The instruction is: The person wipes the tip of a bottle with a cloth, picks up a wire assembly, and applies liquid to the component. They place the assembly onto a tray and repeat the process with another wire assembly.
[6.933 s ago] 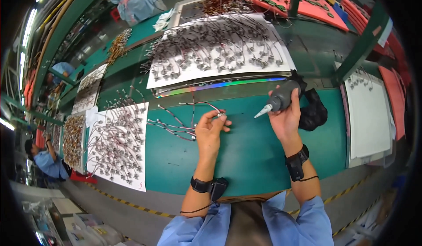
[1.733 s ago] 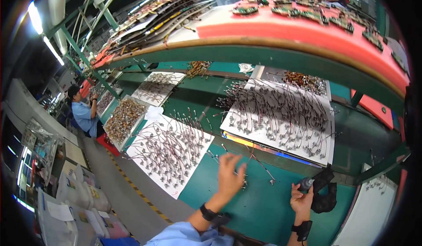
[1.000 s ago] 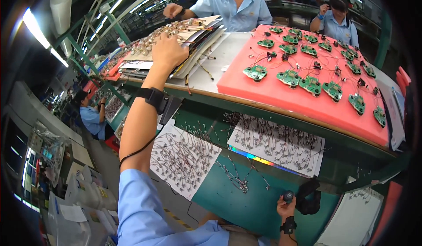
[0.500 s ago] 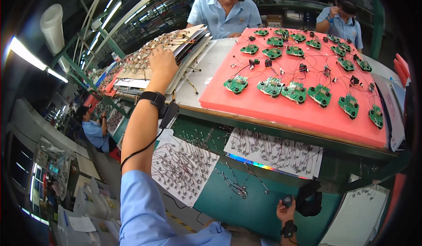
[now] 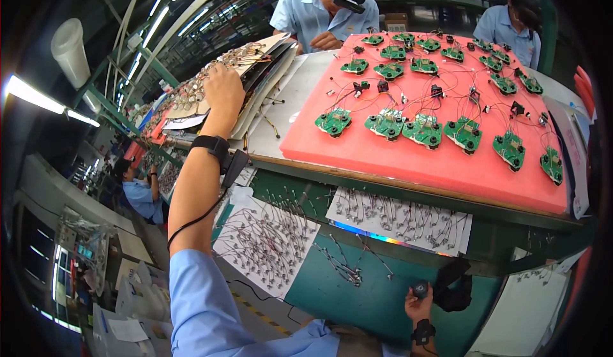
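Left hand (image 5: 223, 91) raised to the upper shelf, fingers curled down together onto the stack of cardboard sheets (image 5: 246, 69), gripping its near edge; black wrist strap (image 5: 211, 145) with a cable trailing down the forearm. Sheets flat, tan and stiff, several layered, each studded with small wired parts, the top one fanned slightly open toward the far side.

Right hand (image 5: 418, 304) low at the picture's lower edge, closed around a dark rounded tool handle (image 5: 421, 288); grip seems full, though small and partly hidden here. Black pouch-like object (image 5: 454, 285) just beside it on the green mat (image 5: 357, 293).

Just right of the stack, a bare pale strip of shelf, then a pink foam slab (image 5: 408, 156), soft-looking, matte, with a thick squared near edge. On it roughly twenty green circuit boards (image 5: 332, 121), small and lobed, linked by thin red and black wires, plus a few loose black components.

Below the shelf lip, two white paper sheets (image 5: 268, 245) on the lower bench, both covered in rows of thin wire leads; a small loose bundle of leads (image 5: 341, 269) on the mat between them. Open green surface between bundle and right hand.

Two people in light blue shirts (image 5: 300, 15) beyond the slab; a third seated far left.
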Available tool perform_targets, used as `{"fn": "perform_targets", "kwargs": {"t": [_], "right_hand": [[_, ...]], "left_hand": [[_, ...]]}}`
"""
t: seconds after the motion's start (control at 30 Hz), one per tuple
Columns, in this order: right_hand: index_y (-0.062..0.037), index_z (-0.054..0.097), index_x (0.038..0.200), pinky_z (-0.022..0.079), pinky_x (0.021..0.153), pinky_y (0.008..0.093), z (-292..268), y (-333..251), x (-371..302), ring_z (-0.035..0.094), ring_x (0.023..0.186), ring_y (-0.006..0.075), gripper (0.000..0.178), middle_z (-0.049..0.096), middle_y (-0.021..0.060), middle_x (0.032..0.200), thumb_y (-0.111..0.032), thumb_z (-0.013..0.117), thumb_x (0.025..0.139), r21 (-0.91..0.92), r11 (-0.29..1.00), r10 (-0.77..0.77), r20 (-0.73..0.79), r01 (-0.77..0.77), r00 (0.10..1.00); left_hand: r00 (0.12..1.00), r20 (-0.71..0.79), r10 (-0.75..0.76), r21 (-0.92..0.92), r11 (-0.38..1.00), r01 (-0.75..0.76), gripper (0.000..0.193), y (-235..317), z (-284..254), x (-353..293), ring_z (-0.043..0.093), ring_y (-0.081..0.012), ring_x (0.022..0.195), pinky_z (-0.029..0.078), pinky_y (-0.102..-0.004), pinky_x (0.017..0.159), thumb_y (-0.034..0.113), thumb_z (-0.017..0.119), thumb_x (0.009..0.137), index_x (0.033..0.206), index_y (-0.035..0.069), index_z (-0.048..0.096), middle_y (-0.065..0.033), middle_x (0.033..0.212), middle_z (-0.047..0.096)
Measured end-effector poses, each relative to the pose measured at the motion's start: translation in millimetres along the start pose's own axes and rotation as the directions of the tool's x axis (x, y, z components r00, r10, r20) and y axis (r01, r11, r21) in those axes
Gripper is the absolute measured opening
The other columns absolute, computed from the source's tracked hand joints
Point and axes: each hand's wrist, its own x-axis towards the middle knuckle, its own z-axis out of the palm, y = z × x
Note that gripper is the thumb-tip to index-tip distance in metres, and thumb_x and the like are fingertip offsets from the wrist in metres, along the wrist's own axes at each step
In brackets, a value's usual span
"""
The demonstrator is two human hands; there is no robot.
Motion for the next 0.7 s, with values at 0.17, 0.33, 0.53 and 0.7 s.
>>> {"fn": "perform_targets", "kwargs": {"t": [0.17, 0.33, 0.53, 0.7], "right_hand": [[-0.0004, 0.050, 0.091, 0.040, 0.043, 0.0188, 4, 2, -4, 0.045, 0.049, 0.0101, 0.061, 0.050, 0.0025, 0.070, -0.052, 0.069, 0.066, -0.027, 1.000, -0.008, -0.006, 0.008, 1.000], [-0.0015, 0.050, 0.090, 0.040, 0.043, 0.0186, 6, 3, -5, 0.045, 0.048, 0.0104, 0.059, 0.051, 0.0026, 0.070, -0.052, 0.068, 0.067, -0.024, 1.000, -0.008, -0.020, 0.008, 1.000], [0.0015, 0.055, 0.086, 0.042, 0.043, 0.0195, 2, 1, 2, 0.047, 0.049, 0.0102, 0.061, 0.057, 0.0046, 0.067, -0.054, 0.066, 0.067, -0.036, 0.999, -0.022, -0.018, 0.021, 1.000], [0.0010, 0.055, 0.086, 0.042, 0.043, 0.0203, -2, -1, 4, 0.047, 0.049, 0.0105, 0.060, 0.057, 0.0041, 0.067, -0.054, 0.067, 0.066, -0.040, 0.999, -0.015, -0.010, 0.014, 1.000]], "left_hand": [[0.999, 0.024, -0.028, -0.011, 1.000, 0.029, 0.013, -5, -8, 7, 0.055, -0.0260, 0.089, 0.046, -0.0351, 0.070, 0.009, 0.057, 0.071, 0.076, 0.004, 0.067, -0.0102, 0.088, 0.057], [0.999, -0.029, -0.028, -0.066, 0.997, 0.026, 0.013, -20, -17, 16, 0.057, -0.0298, 0.086, 0.048, -0.0404, 0.069, 0.008, 0.056, 0.068, 0.075, 0.003, 0.066, -0.0131, 0.086, 0.057], [0.998, 0.028, -0.062, -0.046, 0.997, 0.064, 0.013, -22, -19, 24, 0.058, -0.0279, 0.085, 0.048, -0.0369, 0.068, 0.010, 0.059, 0.069, 0.077, 0.003, 0.067, -0.0122, 0.089, 0.058], [0.997, 0.048, -0.056, -0.064, 0.996, 0.059, 0.014, -18, -18, 23, 0.059, -0.0284, 0.086, 0.049, -0.0376, 0.068, 0.011, 0.059, 0.069, 0.078, 0.003, 0.067, -0.0128, 0.090, 0.059]]}}
